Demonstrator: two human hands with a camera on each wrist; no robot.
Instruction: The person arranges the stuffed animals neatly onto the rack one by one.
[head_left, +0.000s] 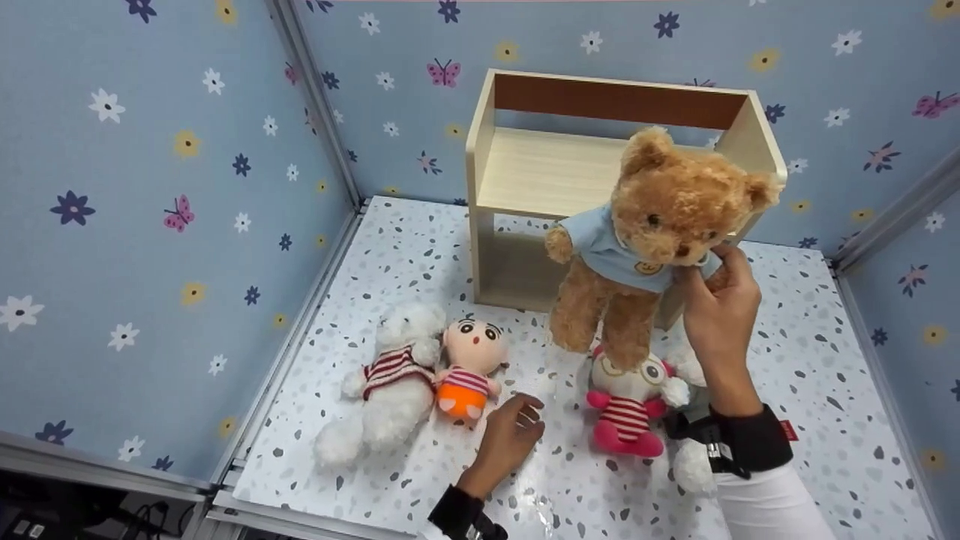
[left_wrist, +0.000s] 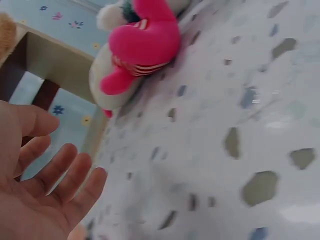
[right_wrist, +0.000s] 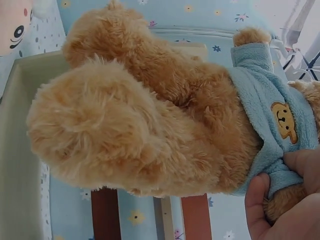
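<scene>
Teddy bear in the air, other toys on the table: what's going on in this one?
A person's right hand holds a brown teddy bear in a blue shirt by its arm, up in front of a small wooden shelf. The left hand rests open on the speckled table, holding nothing. A white bear, a small doll and a pink toy lie on the table.

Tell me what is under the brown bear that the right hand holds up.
Under the brown bear, gripped by the right hand, lies a pink toy in a striped shirt on the speckled table. A white plush beside it is mostly covered by the wrist.
</scene>
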